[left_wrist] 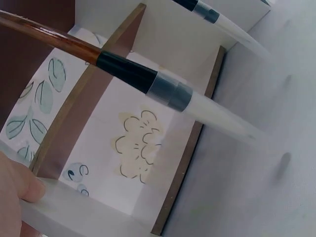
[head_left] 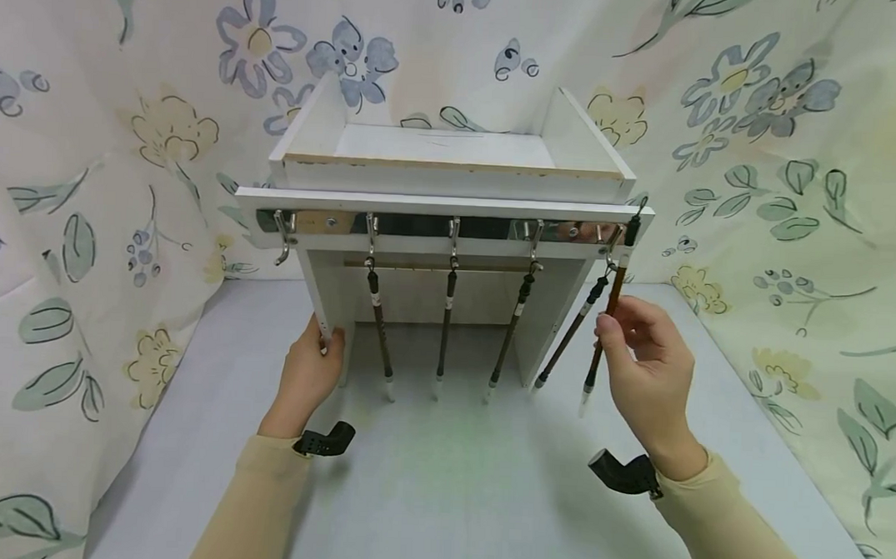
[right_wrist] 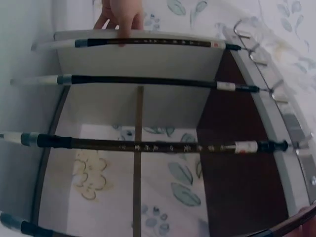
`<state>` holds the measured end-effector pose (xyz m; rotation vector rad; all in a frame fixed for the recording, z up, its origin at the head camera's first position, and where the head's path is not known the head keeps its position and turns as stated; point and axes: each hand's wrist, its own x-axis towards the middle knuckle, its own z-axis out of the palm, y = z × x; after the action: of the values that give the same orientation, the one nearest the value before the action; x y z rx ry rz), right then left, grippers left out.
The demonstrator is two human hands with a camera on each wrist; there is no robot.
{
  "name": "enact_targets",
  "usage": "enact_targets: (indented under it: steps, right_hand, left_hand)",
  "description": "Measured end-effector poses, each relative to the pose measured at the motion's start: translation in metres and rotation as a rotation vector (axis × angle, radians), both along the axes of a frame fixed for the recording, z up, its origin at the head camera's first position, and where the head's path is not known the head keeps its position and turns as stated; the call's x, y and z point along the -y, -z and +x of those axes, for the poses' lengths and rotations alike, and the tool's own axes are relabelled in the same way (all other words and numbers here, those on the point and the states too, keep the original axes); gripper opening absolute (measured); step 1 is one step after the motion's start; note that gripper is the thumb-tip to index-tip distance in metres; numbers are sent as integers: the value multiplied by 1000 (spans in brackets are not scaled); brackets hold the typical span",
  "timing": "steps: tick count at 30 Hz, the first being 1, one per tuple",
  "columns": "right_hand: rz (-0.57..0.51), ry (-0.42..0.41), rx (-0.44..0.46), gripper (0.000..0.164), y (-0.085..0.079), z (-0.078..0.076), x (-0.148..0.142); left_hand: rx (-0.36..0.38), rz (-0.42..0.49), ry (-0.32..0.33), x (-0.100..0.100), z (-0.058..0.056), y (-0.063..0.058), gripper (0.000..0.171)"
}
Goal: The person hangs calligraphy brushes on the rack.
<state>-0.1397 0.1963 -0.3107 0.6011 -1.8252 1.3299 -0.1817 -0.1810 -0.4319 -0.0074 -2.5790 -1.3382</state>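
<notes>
My right hand (head_left: 654, 363) pinches the brown handle of a calligraphy brush (head_left: 615, 291) between thumb and fingers. That brush hangs bristles down, its black top and cord loop level with the right end of a metal hook rail (head_left: 413, 225). Beside it, another calligraphy brush (head_left: 571, 338) dangles from the right-hand hook. More calligraphy brushes hang along the rail, one of them a dark brush (head_left: 447, 325) at the middle. With my left hand (head_left: 308, 382) I grip the side panel (head_left: 323, 299) of a white wooden shelf; the left wrist view shows its thumb (left_wrist: 32, 190) on the panel's edge.
The leftmost hook (head_left: 281, 237) carries no brush. Above the rail, the shelf has an open white tray (head_left: 452, 180). A pale tabletop (head_left: 453, 496) lies under the bristle tips. Flower-printed cloth (head_left: 85, 172) surrounds the shelf at the back and sides.
</notes>
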Motion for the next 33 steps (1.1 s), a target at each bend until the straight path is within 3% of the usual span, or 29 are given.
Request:
enact_targets:
  steps: [9, 15, 21, 28, 33]
  right_hand:
    - [133, -132, -45, 24, -1, 1, 25]
    - [215, -230, -98, 23, 14, -10, 38]
    - [274, -309, -76, 29, 28, -20, 55]
    - [333, -351, 6, 27, 27, -16, 85]
    - [372, -381, -13, 24, 27, -13, 109]
  left_hand:
    - [-5, 1, 3, 0, 1, 0, 51]
    - [-15, -8, -1, 1, 1, 0, 51]
    - [-20, -7, -4, 1, 0, 2, 50]
    - [-20, -10, -9, 2, -1, 3, 49]
    - [-28, -14, -8, 0, -1, 1, 49]
